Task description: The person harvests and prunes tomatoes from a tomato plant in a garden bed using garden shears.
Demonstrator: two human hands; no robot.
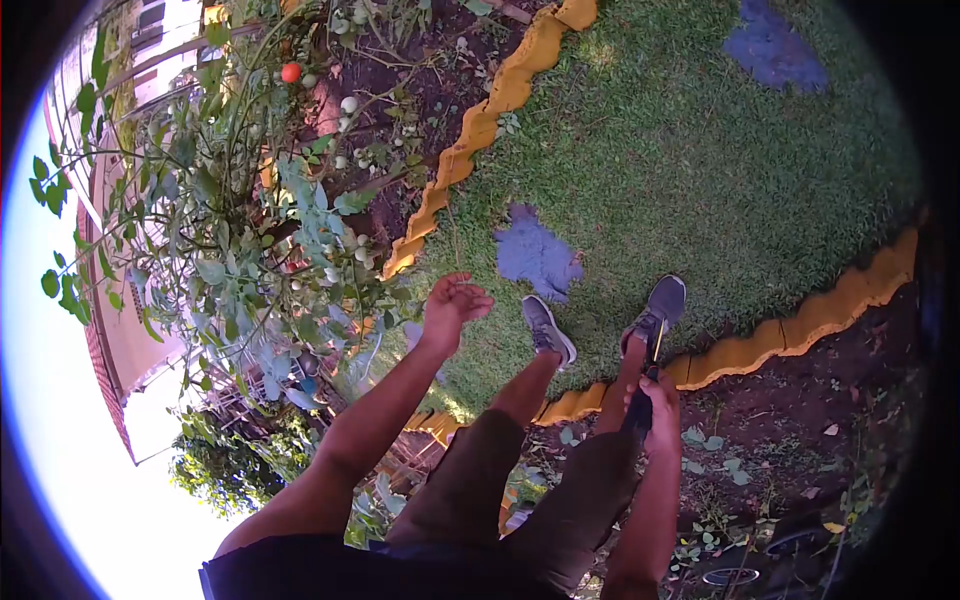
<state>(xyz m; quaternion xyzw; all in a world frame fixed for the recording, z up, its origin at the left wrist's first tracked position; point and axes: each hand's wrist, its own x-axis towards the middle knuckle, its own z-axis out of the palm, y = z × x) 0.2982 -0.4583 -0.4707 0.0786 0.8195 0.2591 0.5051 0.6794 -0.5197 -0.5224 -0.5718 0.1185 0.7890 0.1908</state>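
Note:
My left hand (456, 308) hangs over the grass beside the tomato plants, its fingers loosely curled and parted, with nothing seen in it. Lower right, my right hand (657, 405) is wrapped round the dark handle of a tool (642, 408). A thin, light-coloured shaft or blade extends from that handle toward my shoe; the tool's exact kind is unclear. Leafy tomato plants (240, 190) bear a red tomato (291, 72) and several pale green ones, up and left of my left hand.
Yellow scalloped edging (476, 125) borders the tomato bed, and more edging (750, 352) runs along the soil bed at right. A grey-blue flat stone (537, 252) lies in the grass (690, 190) before my shoes; another stone (774, 48) is farther off. A building (135, 290) stands left.

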